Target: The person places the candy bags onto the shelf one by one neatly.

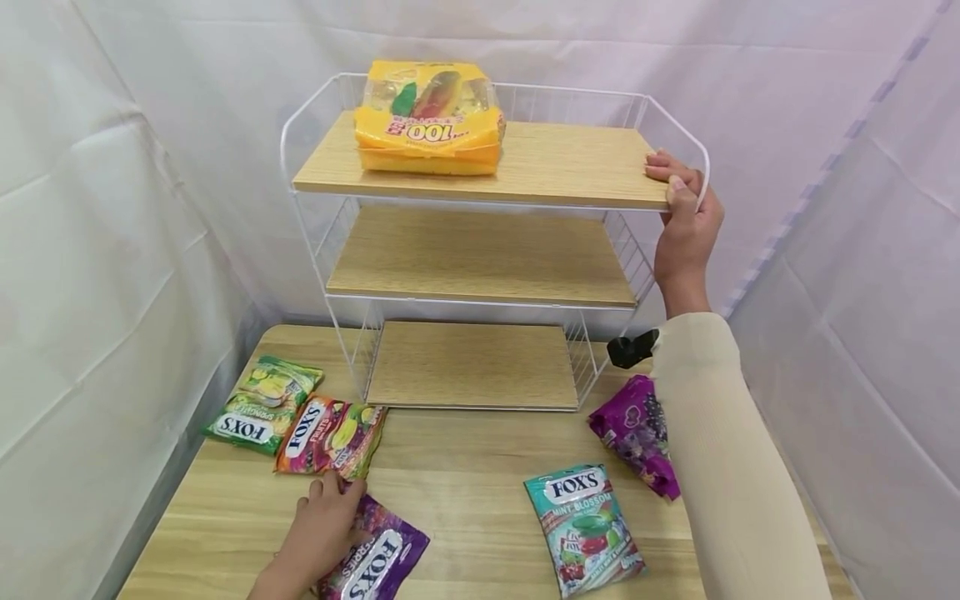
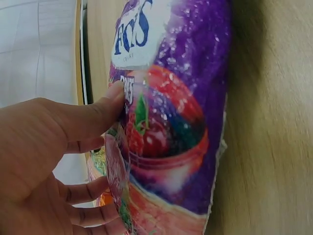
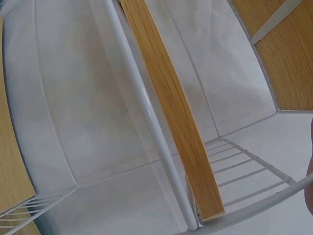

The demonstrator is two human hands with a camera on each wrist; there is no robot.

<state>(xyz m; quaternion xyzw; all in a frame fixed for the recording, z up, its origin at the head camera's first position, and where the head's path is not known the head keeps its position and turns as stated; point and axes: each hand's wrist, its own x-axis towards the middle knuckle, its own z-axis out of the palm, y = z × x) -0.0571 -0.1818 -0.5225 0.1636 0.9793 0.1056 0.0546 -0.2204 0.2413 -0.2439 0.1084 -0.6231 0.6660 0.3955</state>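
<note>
In the head view, my left hand (image 1: 318, 533) is at the front left of the table, on a purple Fox's candy bag (image 1: 382, 558). The left wrist view shows the thumb on the front of that bag (image 2: 171, 137) and the fingers curled at its edge. My right hand (image 1: 686, 225) grips the right end of the top shelf on a white wire rack (image 1: 708, 167), thumb at the front corner. Only a sliver of this hand shows in the right wrist view, beside the rack's wire side (image 3: 254, 166). A yellow bag (image 1: 427, 133) with a clear window stands on the top shelf.
Green (image 1: 258, 404) and orange-red (image 1: 333, 437) Fox's bags lie left of the rack. A teal mint bag (image 1: 585, 529) lies front right. Another purple bag (image 1: 637, 433) is partly behind the right sleeve (image 1: 735, 458). The middle (image 1: 480, 254) and bottom shelves (image 1: 472, 367) are bare wood.
</note>
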